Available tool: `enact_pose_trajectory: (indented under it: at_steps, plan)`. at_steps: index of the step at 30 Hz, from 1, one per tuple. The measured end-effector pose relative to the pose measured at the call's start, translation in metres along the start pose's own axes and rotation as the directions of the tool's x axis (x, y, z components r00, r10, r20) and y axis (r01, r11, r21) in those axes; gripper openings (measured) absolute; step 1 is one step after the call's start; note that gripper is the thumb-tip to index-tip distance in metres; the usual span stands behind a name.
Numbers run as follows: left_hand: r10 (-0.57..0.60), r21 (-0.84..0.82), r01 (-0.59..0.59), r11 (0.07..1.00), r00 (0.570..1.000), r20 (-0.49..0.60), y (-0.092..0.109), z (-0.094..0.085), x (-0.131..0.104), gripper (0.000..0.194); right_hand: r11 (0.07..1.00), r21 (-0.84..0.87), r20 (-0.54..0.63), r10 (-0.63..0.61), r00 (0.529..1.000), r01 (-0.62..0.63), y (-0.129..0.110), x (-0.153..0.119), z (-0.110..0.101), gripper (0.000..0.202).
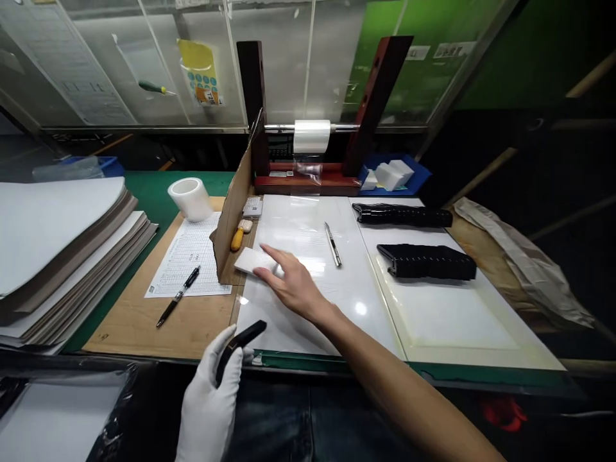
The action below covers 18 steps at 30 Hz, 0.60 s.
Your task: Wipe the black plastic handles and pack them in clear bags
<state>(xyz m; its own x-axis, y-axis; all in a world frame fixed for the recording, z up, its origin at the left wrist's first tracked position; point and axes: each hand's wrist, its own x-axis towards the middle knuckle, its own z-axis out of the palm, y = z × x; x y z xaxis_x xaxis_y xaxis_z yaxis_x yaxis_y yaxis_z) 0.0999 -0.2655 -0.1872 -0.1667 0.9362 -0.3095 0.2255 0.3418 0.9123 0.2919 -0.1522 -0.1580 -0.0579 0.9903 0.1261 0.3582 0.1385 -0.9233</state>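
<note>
My left hand (210, 391), in a white glove, grips a glossy black plastic piece (244, 337) just over the front edge of the table. My bare right hand (293, 280) reaches across the white board (308, 321), its thumb and fingers around the near right end of a white, sponge-like block (251, 260). That block lies beside a standing cardboard divider (235, 212). Behind it rests a yellow-handled tool (237, 237). To the right of my right hand, a utility knife (332, 245) lies on the board.
Two rows of black pieces (426, 262) lie at the right. A film roll (312, 136) hangs on a wooden stand (308, 186) at the back, near a blue bin (418, 176). On the left are a pen (178, 296), printed sheet (185, 256), tape roll (191, 200) and stacked sheets (62, 237).
</note>
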Motion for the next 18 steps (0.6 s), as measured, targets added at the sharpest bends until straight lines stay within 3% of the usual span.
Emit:
enact_pose_trajectory:
  at_steps: [2, 4, 6, 10, 14, 16, 18]
  plan:
    - [0.098, 0.015, -0.097, 0.995, 0.995, -0.007, 0.004, 0.006, 0.004, 0.048, 0.993, -0.098, 0.006, -0.062, 0.998, 0.062, 0.004, 0.028, 0.018, 0.05]
    - [0.246, -0.03, -0.245, 0.969, 0.969, 0.008, 0.006, 0.017, 0.006, 0.037, 0.98, -0.169, 0.043, -0.096, 0.994, 0.102, 0.013, 0.027, 0.027, 0.04]
    - [0.357, -0.069, -0.355, 0.932, 0.934, 0.02, 0.003, 0.03, 0.006, 0.028, 0.971, -0.217, 0.03, -0.1, 0.995, 0.104, 0.021, 0.0, 0.021, 0.039]
    - [0.468, -0.048, -0.466, 0.884, 0.878, 0.098, -0.003, 0.054, 0.005, 0.027, 0.958, -0.286, -0.135, -0.058, 0.989, 0.017, 0.016, -0.085, -0.023, 0.046]
    - [0.557, -0.015, -0.568, 0.823, 0.801, 0.219, 0.001, 0.069, 0.001, 0.02, 0.897, -0.396, -0.055, -0.235, 0.97, 0.195, -0.011, -0.141, -0.045, 0.041]
    - [0.548, -0.013, -0.563, 0.826, 0.799, 0.248, 0.004, 0.072, -0.001, 0.022, 0.876, -0.447, -0.068, -0.237, 0.969, 0.183, -0.02, -0.149, -0.044, 0.039]
    - [0.475, 0.011, -0.493, 0.87, 0.844, 0.25, 0.005, 0.074, -0.004, 0.028, 0.833, -0.507, -0.097, -0.311, 0.946, 0.222, -0.023, -0.15, -0.041, 0.034]
